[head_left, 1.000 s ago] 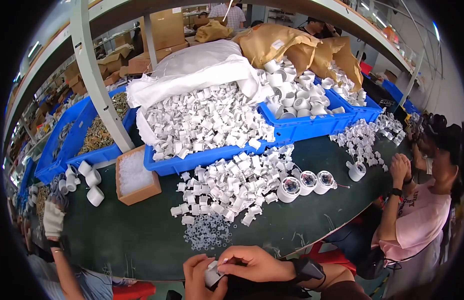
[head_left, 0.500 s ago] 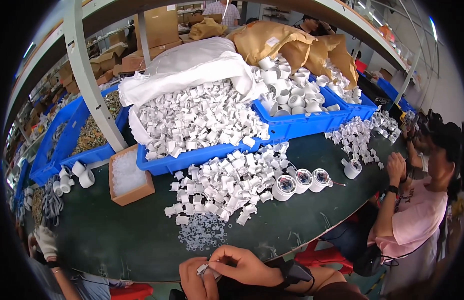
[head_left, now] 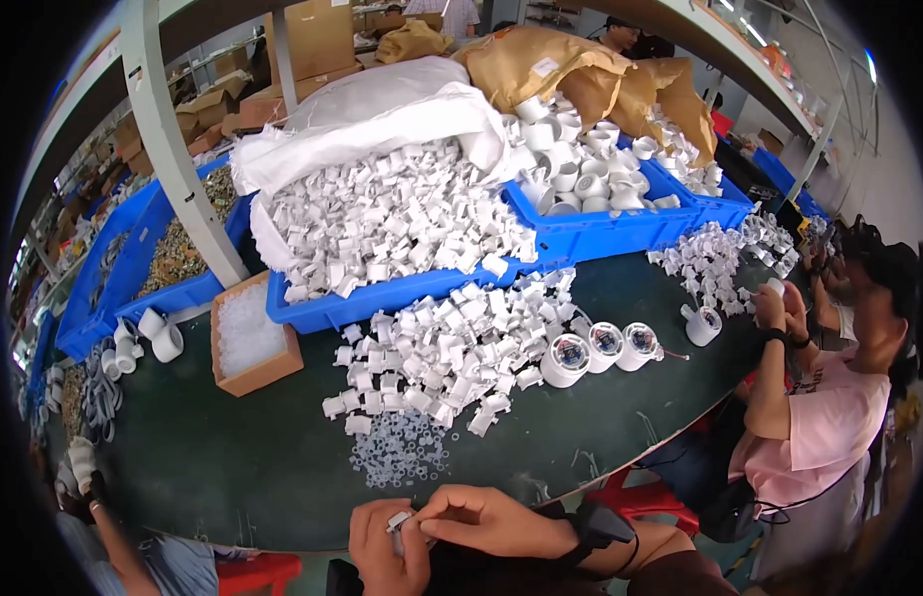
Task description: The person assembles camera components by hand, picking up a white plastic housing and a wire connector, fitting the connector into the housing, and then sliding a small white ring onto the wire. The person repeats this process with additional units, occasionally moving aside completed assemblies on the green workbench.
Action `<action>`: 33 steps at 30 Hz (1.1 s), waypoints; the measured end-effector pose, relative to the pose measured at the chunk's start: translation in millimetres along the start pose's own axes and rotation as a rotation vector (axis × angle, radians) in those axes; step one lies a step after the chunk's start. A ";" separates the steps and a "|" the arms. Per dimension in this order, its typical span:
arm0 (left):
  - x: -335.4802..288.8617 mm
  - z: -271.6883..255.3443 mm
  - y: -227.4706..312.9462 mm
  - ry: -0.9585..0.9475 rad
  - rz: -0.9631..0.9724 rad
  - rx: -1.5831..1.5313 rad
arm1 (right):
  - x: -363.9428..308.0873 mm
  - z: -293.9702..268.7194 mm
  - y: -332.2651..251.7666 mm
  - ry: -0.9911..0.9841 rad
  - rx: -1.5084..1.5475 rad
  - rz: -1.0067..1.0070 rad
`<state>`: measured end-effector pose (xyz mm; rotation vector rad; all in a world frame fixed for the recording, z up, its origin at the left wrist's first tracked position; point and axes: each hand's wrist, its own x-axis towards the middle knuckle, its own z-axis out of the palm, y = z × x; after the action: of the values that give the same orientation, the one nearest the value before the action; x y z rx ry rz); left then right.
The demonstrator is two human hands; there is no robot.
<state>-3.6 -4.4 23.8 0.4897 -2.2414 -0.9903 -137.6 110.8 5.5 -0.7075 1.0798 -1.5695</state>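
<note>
Pinching a small white plastic fitting (head_left: pixel 398 521), both hands close on it: left hand (head_left: pixel 384 548) grips, right hand (head_left: pixel 486 521) fingertips seat something; next probably needs a clear ring (head_left: pixel 402 452).

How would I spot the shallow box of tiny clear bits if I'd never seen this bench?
Start at the blue bin heaped with white plastic fittings, in the middle of the dark green table. Just left of its front corner sits a shallow brown cardboard box. It is the only brown container on the tabletop, filled with pale, translucent granular pieces rather than chunky white fittings.
</note>
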 end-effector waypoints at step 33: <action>10.0 8.9 13.0 -0.085 -0.216 -0.421 | 16.8 -71.5 -45.8 0.500 -0.646 -0.390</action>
<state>-18.0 3.1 33.0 0.5121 -1.9990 -1.5750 -223.4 116.5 15.6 -1.0266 1.9623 -1.7833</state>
